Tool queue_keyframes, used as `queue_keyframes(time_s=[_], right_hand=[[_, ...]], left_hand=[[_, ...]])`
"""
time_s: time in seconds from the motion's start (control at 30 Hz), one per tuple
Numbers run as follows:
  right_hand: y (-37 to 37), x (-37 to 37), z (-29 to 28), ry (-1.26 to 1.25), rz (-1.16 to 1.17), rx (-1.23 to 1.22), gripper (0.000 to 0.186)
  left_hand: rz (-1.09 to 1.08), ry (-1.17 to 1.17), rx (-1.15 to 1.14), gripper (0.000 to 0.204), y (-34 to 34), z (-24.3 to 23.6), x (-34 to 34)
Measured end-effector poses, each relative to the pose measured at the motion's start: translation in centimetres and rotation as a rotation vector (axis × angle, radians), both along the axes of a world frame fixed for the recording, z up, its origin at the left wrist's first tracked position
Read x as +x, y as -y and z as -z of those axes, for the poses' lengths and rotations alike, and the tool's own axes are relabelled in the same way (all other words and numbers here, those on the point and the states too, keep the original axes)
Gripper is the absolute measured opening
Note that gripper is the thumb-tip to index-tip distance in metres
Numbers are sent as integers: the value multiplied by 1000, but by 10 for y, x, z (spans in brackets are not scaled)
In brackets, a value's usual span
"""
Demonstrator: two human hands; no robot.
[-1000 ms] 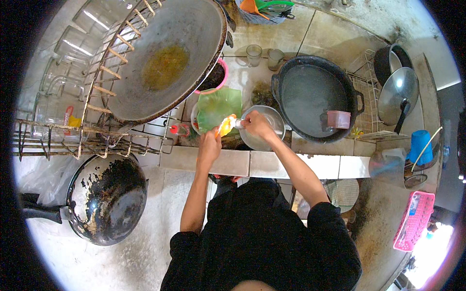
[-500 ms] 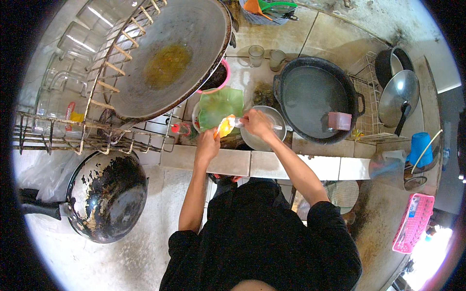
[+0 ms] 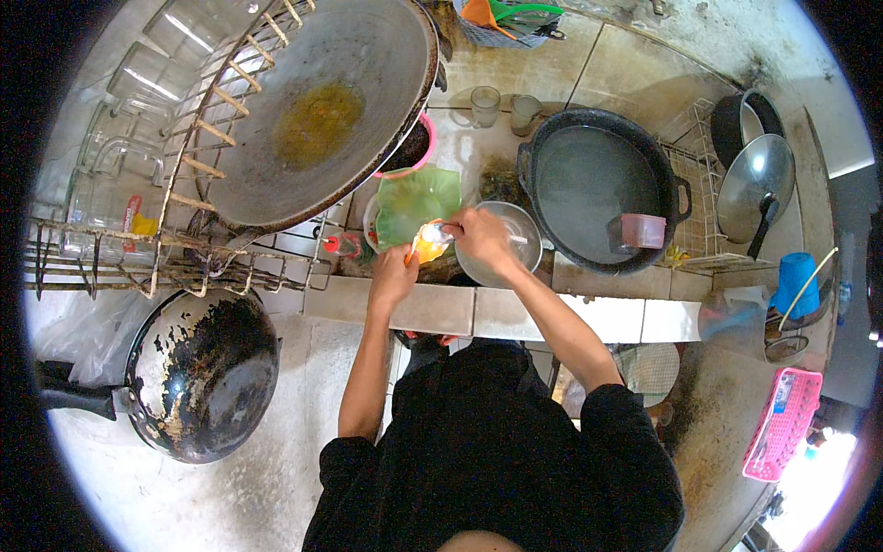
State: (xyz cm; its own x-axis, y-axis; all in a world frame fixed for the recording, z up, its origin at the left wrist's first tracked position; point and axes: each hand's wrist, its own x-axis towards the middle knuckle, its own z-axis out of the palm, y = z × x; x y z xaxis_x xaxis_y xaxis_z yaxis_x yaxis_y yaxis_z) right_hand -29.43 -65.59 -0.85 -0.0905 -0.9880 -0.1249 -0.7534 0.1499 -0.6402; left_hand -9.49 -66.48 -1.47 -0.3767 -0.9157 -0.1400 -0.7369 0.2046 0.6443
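An orange-and-yellow packet with white showing at its opening is gripped by my left hand. My right hand is closed around what looks like a small metal spoon, its tip at the packet's opening. Directly under my right hand stands a translucent round bowl, partly hidden, with a pale handle-like piece in it. A green scalloped bowl lies just beyond the packet. A clear bottle with a red cap rests left of my left hand.
A large grey wok leans in the wire rack at left. To the right, a dark oval basin holds water and a pink container. Two glasses stand behind. The tiled ledge runs before me.
My right hand has shifted slightly left, bringing the spoon to the packet's opening. The packet has tilted a little, showing more white. My left hand keeps its place.
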Motion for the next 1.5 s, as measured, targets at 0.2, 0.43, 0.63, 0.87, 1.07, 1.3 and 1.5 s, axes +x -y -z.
queue_keyframes(time_s=[0.2, 0.43, 0.63, 0.87, 1.07, 1.3, 1.5], right_hand=[[-10, -5, -3, -47, -36, -20, 19], [-12, -10, -4, -215, 22, -89, 17], [-10, -8, 14, -52, 21, -18, 21], [5, -8, 42, 349, -66, 229, 28], [8, -12, 44, 453, 93, 295, 26], [11, -16, 38, 252, 91, 130, 25], [14, -18, 14, 168, 87, 97, 21]], left_hand=[[-56, -88, 166, 21, 3, -4, 0], [-44, -159, 150, 29, 5, 2, 2], [-37, -174, -15, 28, 1, -3, -5], [-70, -141, -54, 28, -2, -17, -14], [-56, -172, 17, 28, 0, -13, -3], [18, -144, 29, 21, 2, -10, 1], [38, -148, 34, 20, 4, -5, 2]])
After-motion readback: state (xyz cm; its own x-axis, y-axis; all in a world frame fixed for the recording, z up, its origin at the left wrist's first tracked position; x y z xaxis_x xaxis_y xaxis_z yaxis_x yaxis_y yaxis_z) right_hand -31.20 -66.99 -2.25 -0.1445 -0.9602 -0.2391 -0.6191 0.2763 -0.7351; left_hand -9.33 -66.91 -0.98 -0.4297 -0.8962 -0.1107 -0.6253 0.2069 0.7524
